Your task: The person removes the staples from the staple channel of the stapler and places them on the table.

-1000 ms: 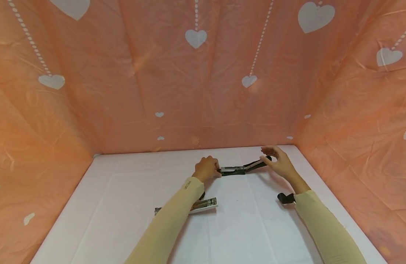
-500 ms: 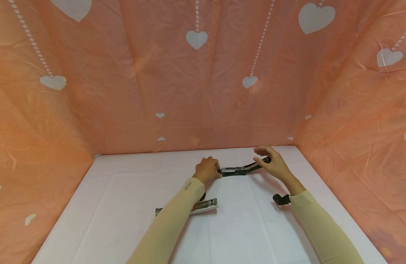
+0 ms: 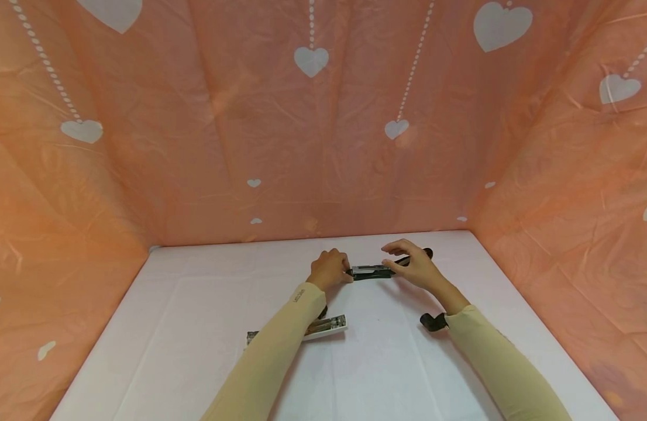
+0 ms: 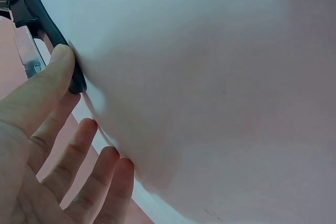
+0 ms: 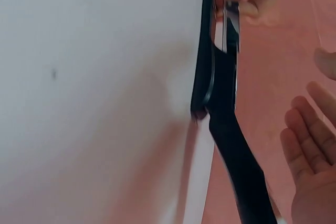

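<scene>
A black stapler (image 3: 371,273) lies opened out near the back of the table, its metal staple channel bared and its top arm tilted up to the right. My left hand (image 3: 329,270) pinches the end of its base between thumb and forefinger; in the left wrist view the thumb presses on the black base (image 4: 52,30) while the other fingers are spread. Over the hinge region hovers my right hand (image 3: 415,270), fingers loosely bent and apart. The right wrist view shows this hand (image 5: 315,187) beside the stapler (image 5: 223,77), with a gap between them.
A second stapler-like piece, white with a metal channel (image 3: 329,327), lies nearer the front, partly hidden behind the left forearm. A black wrist-camera mount (image 3: 433,321) juts from the right sleeve. Orange heart-patterned cloth (image 3: 313,146) walls the white table (image 3: 207,304) at back and sides.
My right hand has moved left from the raised arm's far end to near the stapler's hinge. The left hand and the stapler stay in place.
</scene>
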Demonstrator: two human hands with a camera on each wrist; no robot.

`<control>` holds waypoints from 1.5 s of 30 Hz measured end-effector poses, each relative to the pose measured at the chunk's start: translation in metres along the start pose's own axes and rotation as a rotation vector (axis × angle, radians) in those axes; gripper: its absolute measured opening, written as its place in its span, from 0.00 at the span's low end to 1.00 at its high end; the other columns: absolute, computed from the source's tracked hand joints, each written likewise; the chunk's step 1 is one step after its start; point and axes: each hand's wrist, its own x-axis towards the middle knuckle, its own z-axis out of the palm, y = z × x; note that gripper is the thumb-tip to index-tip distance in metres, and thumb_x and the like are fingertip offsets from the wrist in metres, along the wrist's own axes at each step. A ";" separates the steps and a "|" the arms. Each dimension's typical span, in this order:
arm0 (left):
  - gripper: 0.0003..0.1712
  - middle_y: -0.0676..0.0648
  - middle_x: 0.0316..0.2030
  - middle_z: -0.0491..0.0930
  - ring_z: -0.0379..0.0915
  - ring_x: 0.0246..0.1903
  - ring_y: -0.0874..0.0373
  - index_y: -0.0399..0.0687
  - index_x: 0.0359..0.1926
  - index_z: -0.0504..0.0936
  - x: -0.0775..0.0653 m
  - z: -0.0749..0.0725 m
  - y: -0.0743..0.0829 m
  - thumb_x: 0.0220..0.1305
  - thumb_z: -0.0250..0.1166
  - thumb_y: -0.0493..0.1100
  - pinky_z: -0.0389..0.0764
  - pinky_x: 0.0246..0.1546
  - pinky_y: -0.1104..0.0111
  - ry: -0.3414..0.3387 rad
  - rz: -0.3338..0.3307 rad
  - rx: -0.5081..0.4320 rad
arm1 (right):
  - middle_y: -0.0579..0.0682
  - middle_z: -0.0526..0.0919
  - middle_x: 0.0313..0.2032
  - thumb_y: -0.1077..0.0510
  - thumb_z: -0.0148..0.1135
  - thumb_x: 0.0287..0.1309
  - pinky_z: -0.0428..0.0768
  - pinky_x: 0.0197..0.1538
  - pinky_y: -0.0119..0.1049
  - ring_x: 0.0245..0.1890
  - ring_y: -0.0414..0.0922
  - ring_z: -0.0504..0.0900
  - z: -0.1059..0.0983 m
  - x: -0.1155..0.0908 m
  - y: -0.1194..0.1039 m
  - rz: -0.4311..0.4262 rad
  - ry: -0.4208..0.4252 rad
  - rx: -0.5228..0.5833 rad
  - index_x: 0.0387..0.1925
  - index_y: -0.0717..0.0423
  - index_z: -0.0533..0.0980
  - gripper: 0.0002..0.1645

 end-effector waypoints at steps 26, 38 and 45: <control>0.13 0.48 0.46 0.80 0.76 0.51 0.48 0.51 0.42 0.88 -0.003 -0.001 0.001 0.62 0.82 0.48 0.80 0.55 0.48 0.008 0.019 0.035 | 0.57 0.86 0.47 0.61 0.78 0.63 0.82 0.57 0.56 0.49 0.58 0.84 0.047 0.010 -0.011 -0.141 -0.091 -0.088 0.48 0.61 0.85 0.14; 0.13 0.48 0.46 0.80 0.75 0.52 0.48 0.51 0.41 0.87 -0.002 -0.003 0.002 0.62 0.82 0.48 0.80 0.56 0.48 0.002 0.007 0.038 | 0.55 0.85 0.45 0.62 0.78 0.63 0.83 0.54 0.54 0.47 0.55 0.83 0.050 0.014 -0.012 -0.131 -0.113 -0.123 0.47 0.61 0.86 0.12; 0.13 0.49 0.48 0.79 0.75 0.53 0.48 0.53 0.39 0.86 -0.001 -0.001 0.002 0.62 0.82 0.48 0.80 0.55 0.48 -0.008 -0.006 0.044 | 0.54 0.84 0.44 0.62 0.77 0.63 0.82 0.55 0.52 0.48 0.54 0.83 0.052 0.017 -0.010 -0.127 -0.140 -0.162 0.46 0.61 0.88 0.11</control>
